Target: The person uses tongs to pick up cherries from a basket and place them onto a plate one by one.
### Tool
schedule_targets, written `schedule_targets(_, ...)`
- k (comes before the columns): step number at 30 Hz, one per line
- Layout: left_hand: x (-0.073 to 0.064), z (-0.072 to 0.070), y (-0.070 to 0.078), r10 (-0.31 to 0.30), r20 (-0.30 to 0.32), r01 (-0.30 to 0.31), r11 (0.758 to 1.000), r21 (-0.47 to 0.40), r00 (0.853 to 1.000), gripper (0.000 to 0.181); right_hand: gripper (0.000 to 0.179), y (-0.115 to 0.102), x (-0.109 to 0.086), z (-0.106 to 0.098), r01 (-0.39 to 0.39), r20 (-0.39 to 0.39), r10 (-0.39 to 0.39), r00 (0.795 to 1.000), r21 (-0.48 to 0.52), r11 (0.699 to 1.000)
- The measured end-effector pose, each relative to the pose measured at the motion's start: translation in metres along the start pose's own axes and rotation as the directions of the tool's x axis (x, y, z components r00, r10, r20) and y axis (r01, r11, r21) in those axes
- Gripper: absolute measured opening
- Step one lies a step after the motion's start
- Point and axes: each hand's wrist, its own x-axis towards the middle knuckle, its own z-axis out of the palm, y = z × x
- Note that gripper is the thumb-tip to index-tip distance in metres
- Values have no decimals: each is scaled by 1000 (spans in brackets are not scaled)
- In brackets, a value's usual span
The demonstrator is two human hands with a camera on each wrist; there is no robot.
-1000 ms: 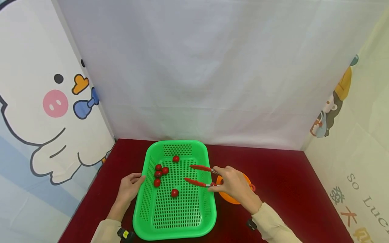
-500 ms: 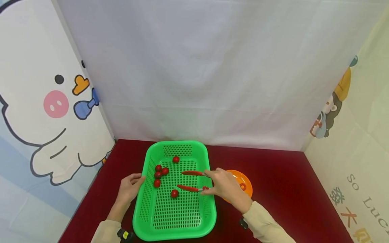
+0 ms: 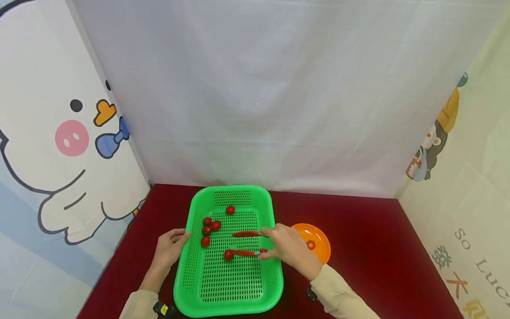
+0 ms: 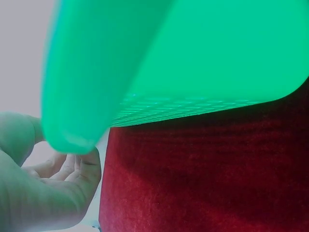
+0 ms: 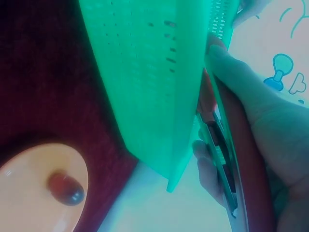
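Observation:
My right hand (image 3: 292,248) grips a pair of red-tipped tongs (image 3: 244,253) over the right side of a green perforated basket (image 3: 231,312). The two tips are spread apart; the nearer one is at a small red ball-shaped fruit, like a cherry tomato (image 3: 228,254), and seems to touch it. Several similar cherry tomatoes (image 3: 206,230) lie in the basket's left half, and a lone cherry tomato (image 3: 230,210) lies farther back. At the left rim, my left hand (image 3: 170,248) pinches the basket edge between thumb and fingers, as the left wrist view shows (image 4: 63,188).
An orange plate (image 3: 322,235) stands right of the basket, partly behind my right hand. One cherry tomato (image 5: 65,188) shows on it in the right wrist view. A dark red cloth (image 3: 358,248) covers the table, with white and printed curtains (image 3: 271,110) around it.
My right hand has moved left and slightly nearer with the tongs, from beside the orange plate to over the basket, bringing one tip to the nearest tomato. The left hand stays put.

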Motion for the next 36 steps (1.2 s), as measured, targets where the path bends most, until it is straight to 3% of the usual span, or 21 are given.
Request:
schedule_targets(10,0,1,-3,5,-8,-5,1000,1,1000,42,47,-7,7,10,43,61,-43,997,-4,999)
schedule_targets(36,1,-1,-4,21,-12,-21,1000,-11,1000,42,50,-15,14,22,120,100,-97,990,-254,960)
